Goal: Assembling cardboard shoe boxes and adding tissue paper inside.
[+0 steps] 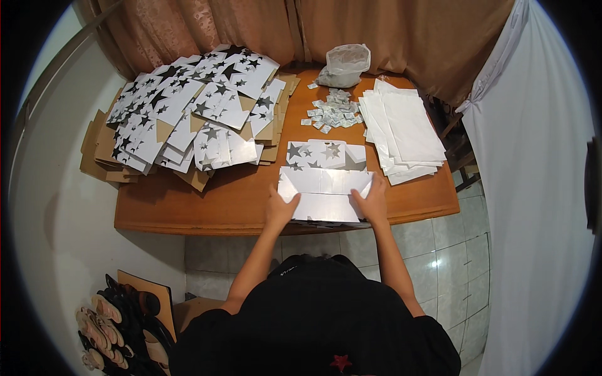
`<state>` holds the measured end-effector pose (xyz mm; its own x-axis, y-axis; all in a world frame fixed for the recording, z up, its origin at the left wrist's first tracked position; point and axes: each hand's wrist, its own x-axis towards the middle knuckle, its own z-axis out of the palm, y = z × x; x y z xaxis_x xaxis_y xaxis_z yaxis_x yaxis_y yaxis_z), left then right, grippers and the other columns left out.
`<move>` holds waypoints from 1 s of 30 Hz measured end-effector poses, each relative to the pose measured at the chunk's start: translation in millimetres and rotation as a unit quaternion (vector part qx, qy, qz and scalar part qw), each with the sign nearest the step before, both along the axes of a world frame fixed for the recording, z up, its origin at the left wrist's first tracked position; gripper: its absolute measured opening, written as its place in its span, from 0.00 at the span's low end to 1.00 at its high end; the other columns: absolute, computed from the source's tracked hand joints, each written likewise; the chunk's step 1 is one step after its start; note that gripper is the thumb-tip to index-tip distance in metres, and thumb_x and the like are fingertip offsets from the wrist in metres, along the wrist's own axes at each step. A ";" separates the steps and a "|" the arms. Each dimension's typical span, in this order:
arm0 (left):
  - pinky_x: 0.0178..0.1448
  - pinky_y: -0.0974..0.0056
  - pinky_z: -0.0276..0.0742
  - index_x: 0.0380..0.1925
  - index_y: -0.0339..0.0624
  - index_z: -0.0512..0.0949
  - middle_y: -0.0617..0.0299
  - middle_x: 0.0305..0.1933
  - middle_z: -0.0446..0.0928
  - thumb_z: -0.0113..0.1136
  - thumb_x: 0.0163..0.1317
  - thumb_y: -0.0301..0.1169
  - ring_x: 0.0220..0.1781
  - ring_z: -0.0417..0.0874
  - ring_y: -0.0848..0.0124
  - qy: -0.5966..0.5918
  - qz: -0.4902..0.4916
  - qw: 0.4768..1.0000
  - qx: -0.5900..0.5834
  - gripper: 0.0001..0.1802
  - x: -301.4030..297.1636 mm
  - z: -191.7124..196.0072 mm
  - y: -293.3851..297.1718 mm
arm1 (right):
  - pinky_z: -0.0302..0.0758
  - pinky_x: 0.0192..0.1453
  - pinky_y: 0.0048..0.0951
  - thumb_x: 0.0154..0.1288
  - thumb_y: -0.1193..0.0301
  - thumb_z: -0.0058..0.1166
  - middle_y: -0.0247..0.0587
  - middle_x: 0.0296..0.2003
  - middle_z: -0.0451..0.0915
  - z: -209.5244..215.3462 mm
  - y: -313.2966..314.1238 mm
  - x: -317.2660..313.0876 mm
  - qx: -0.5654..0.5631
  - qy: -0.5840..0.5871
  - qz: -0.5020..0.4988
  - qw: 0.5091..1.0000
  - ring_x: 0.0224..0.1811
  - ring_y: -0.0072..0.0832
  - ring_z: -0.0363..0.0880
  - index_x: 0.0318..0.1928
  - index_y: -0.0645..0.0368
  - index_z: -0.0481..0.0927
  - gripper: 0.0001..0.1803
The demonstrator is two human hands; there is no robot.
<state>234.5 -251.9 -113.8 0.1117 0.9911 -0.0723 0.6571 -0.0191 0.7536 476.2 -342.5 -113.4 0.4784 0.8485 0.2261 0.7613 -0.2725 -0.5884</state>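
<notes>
Both hands grasp a star-printed cardboard box at the table's front edge

A partly folded white cardboard box with black and grey stars (323, 207) sits at the front edge of a brown wooden table (238, 210), its plain white inner faces turned up and its star-printed rear panel toward the far side. The left hand (281, 205) grasps its left side and the right hand (374, 199) its right side; both thumbs press on the white inner faces, while most of the other fingers are hidden around the outside.

Beyond the box, near its rear panel, lies a loose scatter of small pale square packets (334, 113), and just behind them stands an open translucent plastic bag (347, 63). To the right is a stack of large white paper sheets (404, 128), slightly fanned out. On the left, a broad heap of flat white star-printed cardboard blanks with brown undersides (188, 113) covers much of the table, well apart from the right hand. Brown fabric curtains (433, 37) hang behind the table
</notes>
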 end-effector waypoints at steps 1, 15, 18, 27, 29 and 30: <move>0.55 0.57 0.68 0.57 0.32 0.60 0.43 0.53 0.69 0.63 0.49 0.46 0.52 0.73 0.50 -0.052 -0.028 0.994 -0.093 0.41 -13.1 -10.9 5.8 | 0.63 0.59 0.44 0.49 0.58 0.59 0.66 0.59 0.56 -0.4 0.7 0.6 0.007 0.046 -0.036 0.998 0.59 0.56 0.59 0.60 0.68 0.56 0.43; 0.64 0.60 0.54 0.62 0.40 0.55 0.49 0.58 0.57 0.68 0.45 0.34 0.61 0.58 0.61 -0.289 -0.081 0.949 0.095 0.45 -18.9 81.5 6.2 | 0.63 0.59 0.38 0.57 0.59 0.52 0.64 0.53 0.65 42.1 21.8 1.5 0.149 0.219 -0.087 0.960 0.56 0.48 0.66 0.59 0.73 0.57 0.37; 0.63 0.58 0.56 0.60 0.40 0.57 0.49 0.54 0.58 0.70 0.42 0.36 0.58 0.59 0.58 -0.342 -0.042 0.914 0.215 0.45 1.9 117.2 5.8 | 0.64 0.58 0.36 0.59 0.58 0.51 0.63 0.53 0.66 28.9 34.7 6.0 0.168 0.271 0.006 0.948 0.55 0.46 0.67 0.59 0.71 0.58 0.35; 0.61 0.48 0.58 0.49 0.54 0.65 0.48 0.58 0.61 0.75 0.25 0.35 0.60 0.62 0.52 -0.125 -0.216 0.807 0.535 0.44 57.6 100.3 -16.0 | 0.74 0.42 0.34 0.64 0.45 0.39 0.48 0.50 0.71 56.3 20.5 27.5 -0.007 0.513 0.078 0.855 0.43 0.32 0.75 0.58 0.58 0.66 0.33; 0.63 0.49 0.54 0.47 0.60 0.69 0.53 0.59 0.62 0.73 0.24 0.32 0.60 0.62 0.56 -0.072 -0.247 0.813 0.522 0.41 69.0 75.2 -24.1 | 0.74 0.42 0.35 0.63 0.44 0.40 0.47 0.49 0.71 66.9 15.2 31.1 -0.032 0.547 0.048 0.835 0.42 0.32 0.75 0.59 0.57 0.65 0.34; 0.63 0.51 0.53 0.46 0.62 0.71 0.57 0.59 0.63 0.72 0.28 0.34 0.59 0.63 0.59 -0.042 -0.242 0.823 0.512 0.37 72.7 62.1 -29.4 | 0.74 0.42 0.36 0.62 0.43 0.40 0.47 0.49 0.71 72.9 13.3 30.9 -0.057 0.581 0.021 0.812 0.41 0.33 0.76 0.59 0.55 0.64 0.35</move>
<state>307.2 -281.3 -51.7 0.4731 0.3647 0.8020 0.3317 -0.9171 0.2213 507.1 -329.1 -40.5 0.2833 0.8535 -0.4374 -0.2792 -0.3629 -0.8890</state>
